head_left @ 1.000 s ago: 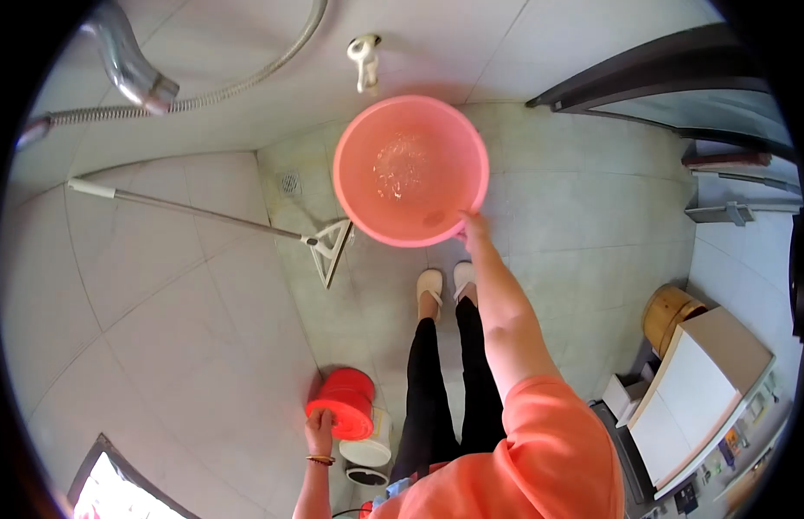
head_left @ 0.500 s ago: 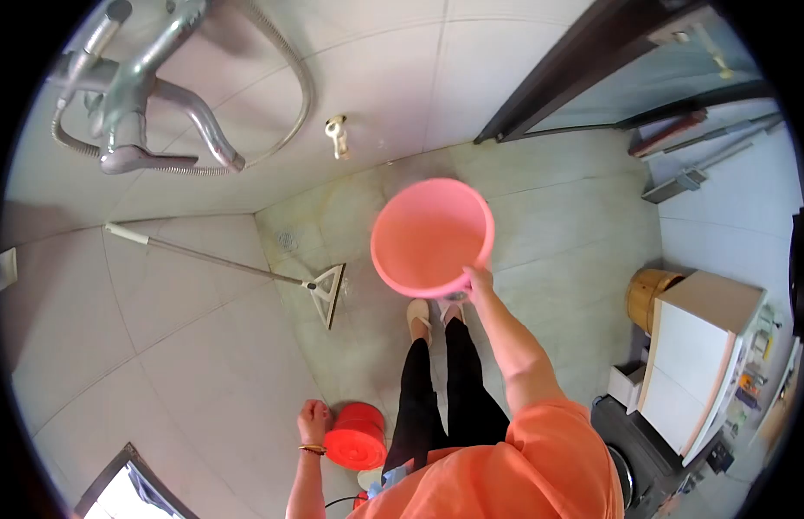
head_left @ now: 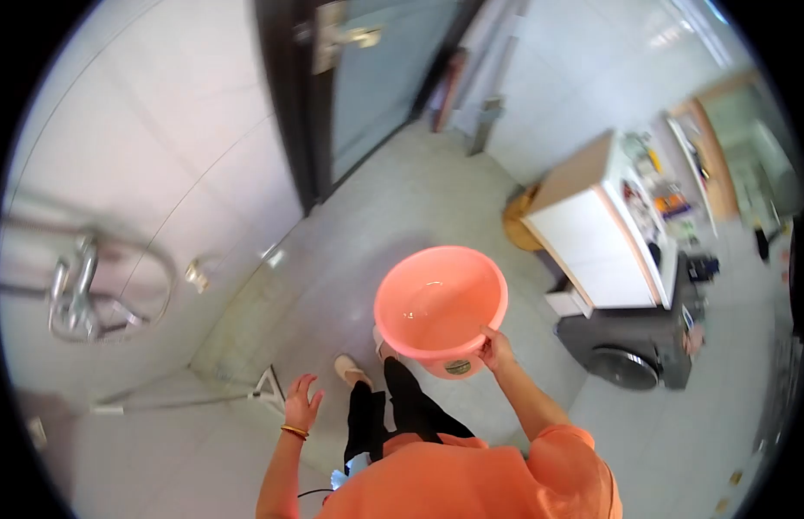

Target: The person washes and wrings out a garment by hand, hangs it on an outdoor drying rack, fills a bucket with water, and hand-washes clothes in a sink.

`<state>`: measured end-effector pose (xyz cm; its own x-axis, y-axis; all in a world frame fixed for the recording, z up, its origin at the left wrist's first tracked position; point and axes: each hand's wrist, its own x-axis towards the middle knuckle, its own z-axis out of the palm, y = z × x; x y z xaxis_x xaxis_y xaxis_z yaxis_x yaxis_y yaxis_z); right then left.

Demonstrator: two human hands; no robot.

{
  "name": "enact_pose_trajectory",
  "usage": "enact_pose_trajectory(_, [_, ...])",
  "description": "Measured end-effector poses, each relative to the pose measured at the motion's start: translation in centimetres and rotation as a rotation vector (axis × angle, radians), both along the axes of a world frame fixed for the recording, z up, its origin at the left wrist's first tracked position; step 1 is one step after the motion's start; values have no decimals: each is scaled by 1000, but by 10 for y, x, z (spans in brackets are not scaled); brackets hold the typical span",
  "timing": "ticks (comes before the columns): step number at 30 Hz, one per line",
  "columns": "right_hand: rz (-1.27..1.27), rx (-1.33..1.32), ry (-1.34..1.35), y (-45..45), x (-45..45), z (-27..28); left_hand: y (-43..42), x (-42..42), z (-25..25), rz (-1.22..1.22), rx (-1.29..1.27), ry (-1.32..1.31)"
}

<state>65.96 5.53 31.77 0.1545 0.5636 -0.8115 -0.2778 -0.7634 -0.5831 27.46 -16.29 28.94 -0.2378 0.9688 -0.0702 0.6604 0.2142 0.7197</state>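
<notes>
A pink plastic basin point(head_left: 445, 298) hangs in front of my body, its opening tilted up toward me. On its near right rim, my right hand point(head_left: 495, 348) grips with the thumb inside and the fingers around the outside. Small bright glints show on the basin's inner surface; whether it holds water I cannot tell. My left hand point(head_left: 301, 401) is in the air to the left, fingers apart and holding nothing, with a bracelet on the wrist. Close to that hand in the view, a floor squeegee point(head_left: 265, 391) leans with its long handle stretching left.
A shower mixer tap point(head_left: 77, 298) is on the left wall. Ahead stands a dark-framed door point(head_left: 380, 78). At right are a white cabinet point(head_left: 592, 246), a wooden bucket point(head_left: 521, 221) and a dark washing machine point(head_left: 622, 350). Tiled floor point(head_left: 402, 190) lies between.
My view has turned right, toward the cabinet and washing machine. The basin has come along in my right hand. My left hand has opened and left the red bucket, now out of view.
</notes>
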Motion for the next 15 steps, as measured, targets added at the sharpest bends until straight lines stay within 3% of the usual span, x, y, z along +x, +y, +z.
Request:
enact_pose_trajectory(2, [-29, 63, 35, 0, 40, 38, 42, 20, 7, -135, 17, -34])
enact_pose_trajectory(5, [-93, 146, 39, 0, 89, 98, 98, 59, -7, -169, -171, -255])
enact_pose_trajectory(8, [-188, 225, 68, -3, 133, 148, 180, 125, 23, -97, -525, -657])
enact_pose_trajectory(11, [-270, 299, 122, -2, 186, 181, 248, 217, 58, -67, -670, -799])
enact_pose_trajectory(15, [-353, 400, 241, -6, 251, 207, 309, 328, 111, -267, -745, -842])
